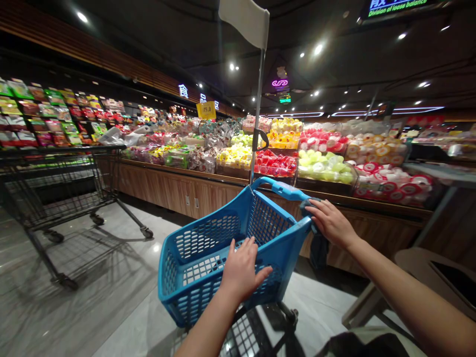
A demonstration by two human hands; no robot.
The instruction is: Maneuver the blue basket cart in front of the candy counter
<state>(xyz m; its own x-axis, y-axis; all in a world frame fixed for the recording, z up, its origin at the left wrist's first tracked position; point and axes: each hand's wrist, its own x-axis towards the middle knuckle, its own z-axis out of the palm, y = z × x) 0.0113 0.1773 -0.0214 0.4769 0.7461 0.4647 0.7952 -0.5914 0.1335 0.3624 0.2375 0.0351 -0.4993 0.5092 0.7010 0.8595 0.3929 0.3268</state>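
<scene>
Reference point: blue cart [280, 255]; directions as seen from the wearer's view. The cart stands upright on the pale floor [122, 317] in front of the wearer, basket and handle [286, 190] in full view.

Left hand [243, 270]: over the cart's near side rim, palm down, fingers slightly apart and thumb stuck out to the side; nothing pinched. Right hand [329, 222]: laid over the right end of the cart's handle, fingers close together, touching a dark cloth-like item [308, 207] there. Thumb hidden; cannot tell whether the hand grips.

A thin pole [259, 84] rises from the cart's far corner, bearing a white flag [247, 22].

Beyond the cart: wood-fronted bench [173, 193] carrying bins of wrapped pieces. Noted: yellow pieces [236, 157], red pieces [273, 163], pale green pieces [325, 166], red-and-white pieces [394, 183]. Yellow sign [207, 110] above the bench, beyond the cart and left of its pole.

Left of the cart, well apart: black wire cart [63, 148]; behind that, rows of bright packets [40, 111]. Right of the cart: pale stool [412, 258], dark flat object [455, 277] on top.
</scene>
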